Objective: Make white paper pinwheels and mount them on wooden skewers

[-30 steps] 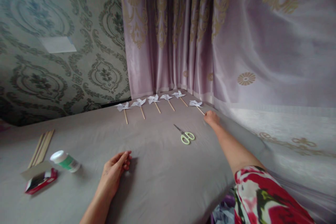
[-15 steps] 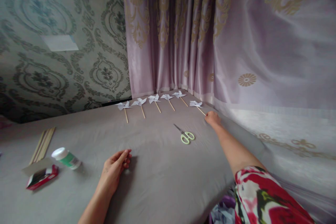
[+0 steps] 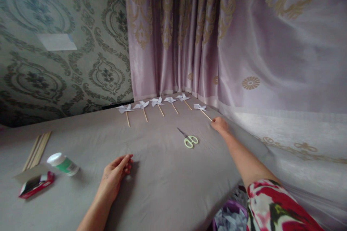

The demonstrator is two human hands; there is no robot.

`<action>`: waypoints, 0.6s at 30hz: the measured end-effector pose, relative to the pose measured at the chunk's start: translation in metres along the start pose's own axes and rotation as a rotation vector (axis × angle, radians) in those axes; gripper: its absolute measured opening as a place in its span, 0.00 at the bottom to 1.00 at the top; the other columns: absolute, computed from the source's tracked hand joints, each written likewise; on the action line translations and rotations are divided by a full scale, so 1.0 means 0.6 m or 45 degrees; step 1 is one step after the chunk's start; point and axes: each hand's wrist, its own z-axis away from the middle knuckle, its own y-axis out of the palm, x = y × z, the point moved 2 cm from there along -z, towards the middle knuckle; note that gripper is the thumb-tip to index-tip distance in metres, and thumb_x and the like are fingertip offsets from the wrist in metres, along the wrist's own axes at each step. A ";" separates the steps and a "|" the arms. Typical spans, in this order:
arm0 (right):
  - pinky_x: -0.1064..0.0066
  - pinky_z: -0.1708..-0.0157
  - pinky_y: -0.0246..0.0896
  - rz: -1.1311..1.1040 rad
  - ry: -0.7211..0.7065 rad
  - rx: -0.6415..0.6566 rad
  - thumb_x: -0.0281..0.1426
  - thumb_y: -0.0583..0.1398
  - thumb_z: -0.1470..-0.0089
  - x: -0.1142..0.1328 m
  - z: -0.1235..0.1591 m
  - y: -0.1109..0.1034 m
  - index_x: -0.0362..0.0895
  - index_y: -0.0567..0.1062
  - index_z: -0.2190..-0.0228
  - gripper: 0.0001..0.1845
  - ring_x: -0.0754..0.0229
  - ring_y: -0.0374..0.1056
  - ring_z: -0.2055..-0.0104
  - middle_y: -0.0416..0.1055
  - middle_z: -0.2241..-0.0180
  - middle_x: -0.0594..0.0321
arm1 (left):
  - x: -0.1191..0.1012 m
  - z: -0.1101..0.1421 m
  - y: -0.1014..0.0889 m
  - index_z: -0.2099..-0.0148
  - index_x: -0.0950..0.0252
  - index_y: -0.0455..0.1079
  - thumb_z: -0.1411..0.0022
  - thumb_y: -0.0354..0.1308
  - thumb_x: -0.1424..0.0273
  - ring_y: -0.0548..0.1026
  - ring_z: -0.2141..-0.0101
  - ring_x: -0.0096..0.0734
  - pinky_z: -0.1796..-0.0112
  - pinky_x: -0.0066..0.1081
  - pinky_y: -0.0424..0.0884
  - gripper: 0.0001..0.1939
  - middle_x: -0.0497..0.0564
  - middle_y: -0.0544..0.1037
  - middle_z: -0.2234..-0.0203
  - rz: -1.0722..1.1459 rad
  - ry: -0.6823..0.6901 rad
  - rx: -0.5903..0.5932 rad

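A white paper pinwheel (image 3: 200,108) on a thin wooden stick lies at the right of the far row. My right hand (image 3: 220,125) pinches the lower end of that stick, low over the grey cloth. Several similar pinwheels (image 3: 156,101) lie side by side along the far edge, sticks toward me. Scissors (image 3: 189,140) with pale green handles rest between my hands, touched by neither. My left hand (image 3: 117,173) is closed above the cloth at centre left, thumb against curled fingers, and nothing shows in it.
On the left lie a bundle of wooden sticks (image 3: 37,150), an opened red box (image 3: 36,184) and a tipped white-and-green bottle (image 3: 63,164). A purple bin (image 3: 238,205) of paper scraps stands below the near right edge. A curtain (image 3: 173,43) hangs behind the grey-covered surface (image 3: 162,184).
The view has turned slightly to the right, so most things sit a little farther left. My right hand keeps hold of the pinwheel's stick, and my left hand stays closed.
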 end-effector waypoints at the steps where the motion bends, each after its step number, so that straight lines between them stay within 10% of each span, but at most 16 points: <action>1: 0.65 0.57 0.64 0.000 -0.003 -0.002 0.31 0.55 0.46 0.002 -0.002 0.000 0.46 0.78 0.58 0.15 0.50 0.70 0.52 0.74 0.56 0.51 | 0.000 0.000 0.000 0.67 0.72 0.75 0.67 0.70 0.61 0.68 0.79 0.21 0.80 0.21 0.64 0.24 0.51 0.75 0.78 0.001 -0.001 0.003; 18: 0.60 0.55 0.65 0.003 -0.017 0.074 0.35 0.57 0.41 0.041 -0.036 0.017 0.42 0.70 0.53 0.16 0.55 0.67 0.53 0.68 0.52 0.53 | -0.004 0.005 0.003 0.68 0.71 0.75 0.71 0.72 0.59 0.67 0.79 0.20 0.80 0.20 0.63 0.27 0.50 0.74 0.79 0.001 -0.004 -0.012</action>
